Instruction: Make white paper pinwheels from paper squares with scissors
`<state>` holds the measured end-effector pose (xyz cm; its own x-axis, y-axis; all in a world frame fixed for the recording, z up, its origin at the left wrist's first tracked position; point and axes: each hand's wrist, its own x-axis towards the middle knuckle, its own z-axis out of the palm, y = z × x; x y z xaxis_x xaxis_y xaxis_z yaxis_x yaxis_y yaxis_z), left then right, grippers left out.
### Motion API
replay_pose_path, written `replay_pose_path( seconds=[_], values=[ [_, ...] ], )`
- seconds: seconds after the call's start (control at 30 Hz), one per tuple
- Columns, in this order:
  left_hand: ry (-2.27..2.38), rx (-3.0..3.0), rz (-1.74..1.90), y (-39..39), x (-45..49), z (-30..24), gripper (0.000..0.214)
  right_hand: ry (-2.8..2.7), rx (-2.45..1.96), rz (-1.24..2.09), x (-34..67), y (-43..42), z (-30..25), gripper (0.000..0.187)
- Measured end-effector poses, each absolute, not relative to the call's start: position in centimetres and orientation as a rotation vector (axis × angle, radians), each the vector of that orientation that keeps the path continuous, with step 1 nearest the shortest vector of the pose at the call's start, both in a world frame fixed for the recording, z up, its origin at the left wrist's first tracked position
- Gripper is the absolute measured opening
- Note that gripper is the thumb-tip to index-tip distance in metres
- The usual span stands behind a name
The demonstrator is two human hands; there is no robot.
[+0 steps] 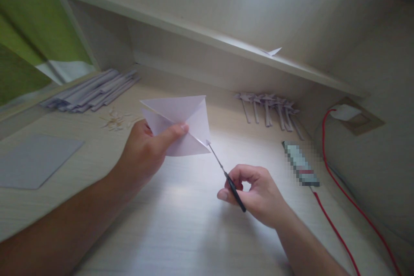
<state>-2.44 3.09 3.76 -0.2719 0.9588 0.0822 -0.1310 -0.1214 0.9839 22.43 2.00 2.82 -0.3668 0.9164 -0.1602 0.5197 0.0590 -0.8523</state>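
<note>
My left hand (147, 148) is closed on a folded white paper (179, 120), thumb on top, holding it up above the pale wooden desk (181, 224). My right hand (258, 194) grips small black-handled scissors (226, 177). Their thin blades point up and left, and the tip meets the paper's lower right corner. Whether the blades are apart is too fine to see.
A bundle of rolled paper strips (92, 90) lies at the back left, small paper scraps (116, 120) beside it. A grey sheet (32, 159) lies at left. Several finished paper pinwheels (271, 108) lie at back right. A red cable (343, 224) runs from a wall socket (351, 114).
</note>
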Motion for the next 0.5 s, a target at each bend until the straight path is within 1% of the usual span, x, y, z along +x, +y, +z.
replay_pose_path(
  seconds=[0.5],
  values=[
    [1.249,1.010,1.547,3.31,-2.44,3.54,0.020,-1.889,-1.418,1.266,22.42,2.08,2.51,0.038]
  ],
)
